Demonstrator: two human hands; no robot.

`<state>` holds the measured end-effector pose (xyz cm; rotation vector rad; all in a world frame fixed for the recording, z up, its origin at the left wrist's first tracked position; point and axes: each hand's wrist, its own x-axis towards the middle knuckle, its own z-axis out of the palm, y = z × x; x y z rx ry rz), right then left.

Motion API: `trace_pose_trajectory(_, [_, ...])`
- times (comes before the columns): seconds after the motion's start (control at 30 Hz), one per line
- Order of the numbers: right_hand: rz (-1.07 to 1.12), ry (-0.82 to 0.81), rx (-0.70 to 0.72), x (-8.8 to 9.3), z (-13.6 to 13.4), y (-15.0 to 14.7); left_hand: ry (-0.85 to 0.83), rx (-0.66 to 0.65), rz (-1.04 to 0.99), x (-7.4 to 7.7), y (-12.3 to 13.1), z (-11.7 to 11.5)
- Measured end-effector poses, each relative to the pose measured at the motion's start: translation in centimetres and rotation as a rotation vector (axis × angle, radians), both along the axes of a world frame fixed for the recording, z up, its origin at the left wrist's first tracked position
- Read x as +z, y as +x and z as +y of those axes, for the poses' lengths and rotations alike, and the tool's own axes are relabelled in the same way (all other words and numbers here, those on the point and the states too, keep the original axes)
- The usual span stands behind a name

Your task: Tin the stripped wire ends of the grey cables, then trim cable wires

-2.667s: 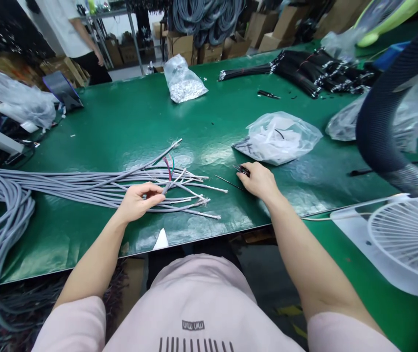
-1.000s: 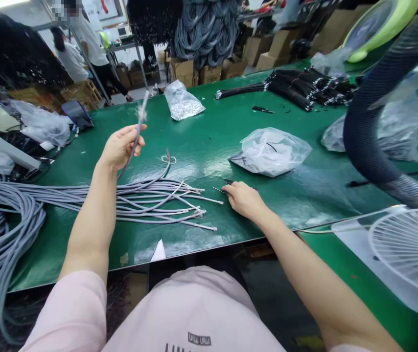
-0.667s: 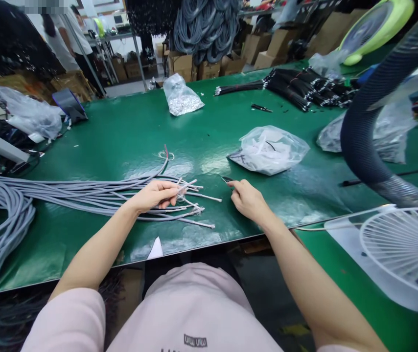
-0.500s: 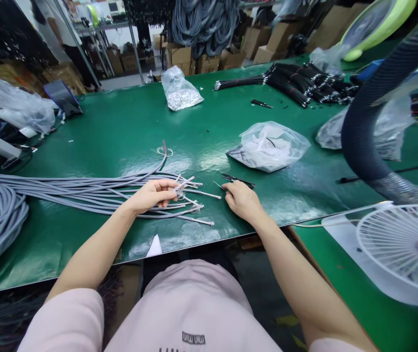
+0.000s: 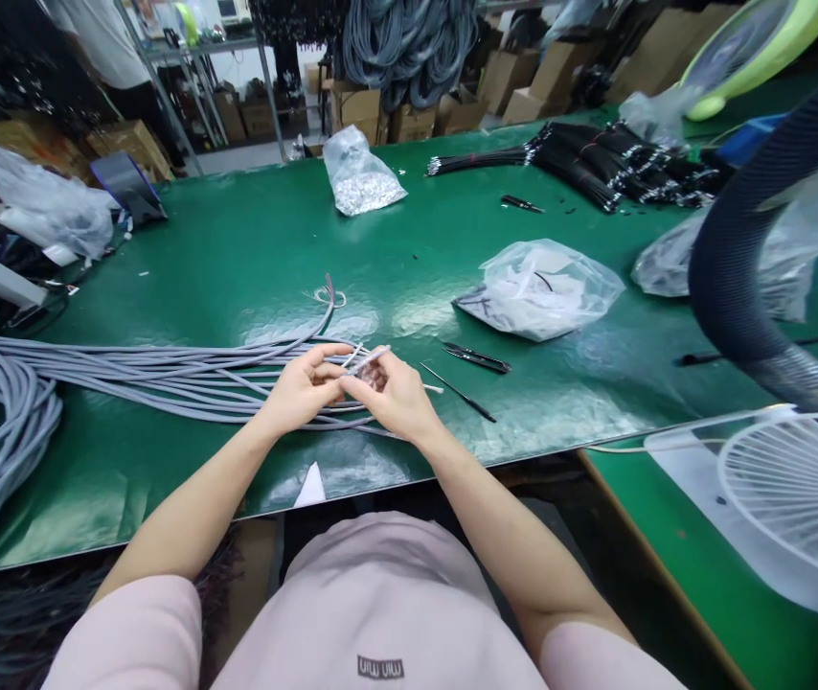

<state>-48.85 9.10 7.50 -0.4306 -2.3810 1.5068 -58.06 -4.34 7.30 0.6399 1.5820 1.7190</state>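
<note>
Several long grey cables (image 5: 165,369) lie side by side on the green table, their pale stripped ends bunched at the hands. My left hand (image 5: 301,391) is closed on one cable near its stripped end (image 5: 373,358). From the other side my right hand (image 5: 403,395) pinches the same whitish end, its fingertips close to the left thumb. The fingers partly hide the strands. Just right of my right hand lies a thin pointed tool (image 5: 461,393) with a dark handle. Beyond it rests a pair of dark snips (image 5: 477,357).
A clear bag with papers (image 5: 542,287) sits right of centre, a bag of small shiny parts (image 5: 362,172) farther back. Black wire bundles (image 5: 588,163) lie at the back right. A dark flexible duct (image 5: 721,240) and a white fan (image 5: 804,489) stand at right.
My right hand has let go of the thin pointed tool, leaving it on the table, and moved left to the cable end. My left hand stays at the cable.
</note>
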Motion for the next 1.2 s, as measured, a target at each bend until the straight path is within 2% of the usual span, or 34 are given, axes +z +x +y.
trace_pose_trajectory(0.2, [0.132, -0.518, 0.041, -0.8, 0.1, -0.7, -0.027, 0.039, -0.04, -0.6, -0.2, 0.1])
trace_pose_trajectory(0.27, [0.184, -0.613, 0.026, -1.0, 0.1, -0.5, -0.039, 0.053, -0.052, -0.8, -0.3, 0.2])
trace_pose_trajectory(0.37, [0.248, -0.665, 0.032, -1.5, -0.1, -0.5, -0.037, 0.09, -0.052, -1.0, -0.2, 0.4])
trace_pose_trajectory(0.53, [0.353, -0.64, 0.017, -2.1, -0.5, -0.4, 0.003, 0.126, -0.022, -1.2, 0.0, 0.6])
trace_pose_trajectory(0.67, [0.332, -0.634, 0.023, -1.9, -0.9, -0.2, -0.013, 0.18, 0.002, -1.5, -0.1, 0.7])
trace_pose_trajectory(0.9, [0.22, -0.642, -0.043, -1.2, -0.6, -0.4, 0.008, 0.202, -0.175, -1.8, -0.7, 0.8])
trace_pose_trajectory(0.97, [0.152, -0.552, -0.036, -1.0, -0.7, -0.6, 0.023, 0.198, -0.197, -1.9, -0.7, 0.9])
trace_pose_trajectory(1.1, [0.11, -0.227, -0.023, -0.8, -1.2, -1.4, 0.066, 0.186, -0.155, -2.1, -0.4, 1.0])
trace_pose_trajectory(1.17, [0.153, -0.197, -0.006, -0.9, -1.4, -1.9, 0.071, 0.189, -0.141, -2.1, -0.3, 1.0])
trace_pose_trajectory(1.2, [0.173, -0.255, 0.004, -1.0, -1.4, -2.0, 0.068, 0.194, -0.149, -2.0, -0.3, 1.0])
